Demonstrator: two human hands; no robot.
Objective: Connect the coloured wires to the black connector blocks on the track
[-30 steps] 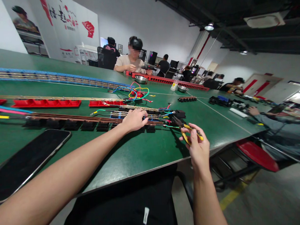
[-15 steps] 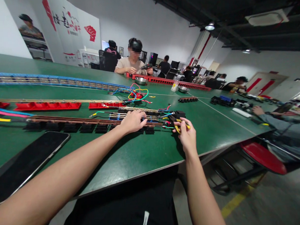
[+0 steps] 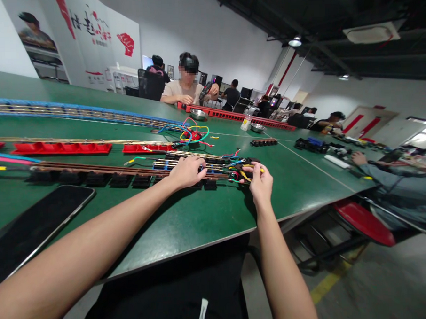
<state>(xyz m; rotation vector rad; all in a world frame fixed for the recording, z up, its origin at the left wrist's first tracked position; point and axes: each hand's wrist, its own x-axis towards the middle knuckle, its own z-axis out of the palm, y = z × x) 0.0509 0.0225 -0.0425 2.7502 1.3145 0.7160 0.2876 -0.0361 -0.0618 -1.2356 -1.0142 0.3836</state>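
Note:
My left hand (image 3: 188, 172) lies over a strip of copper-coloured rails (image 3: 128, 169) on black supports, its fingers curled around the edge near the strip's right end. Under and beside it show blue holders (image 3: 160, 164) carrying brass-coloured rails. In my right hand (image 3: 262, 182) is a pair of pliers with yellow handles (image 3: 247, 176). The pliers are beside the strip's right end, among short coloured wires (image 3: 235, 164) with ring terminals. My fingers and the wires partly hide the jaws, so I cannot tell what they touch.
A black phone (image 3: 43, 228) lies at the near left. Red holders (image 3: 62, 148) and a long blue rail strip (image 3: 73, 114) run behind. Across the green table, a person holds a power drill (image 3: 206, 91) over a red strip (image 3: 239, 115). A metal bowl (image 3: 199, 114) stands nearby.
My right hand has moved slightly with the pliers, which have turned a little at the wires. My left hand stays on the rails. The person opposite has raised the drill.

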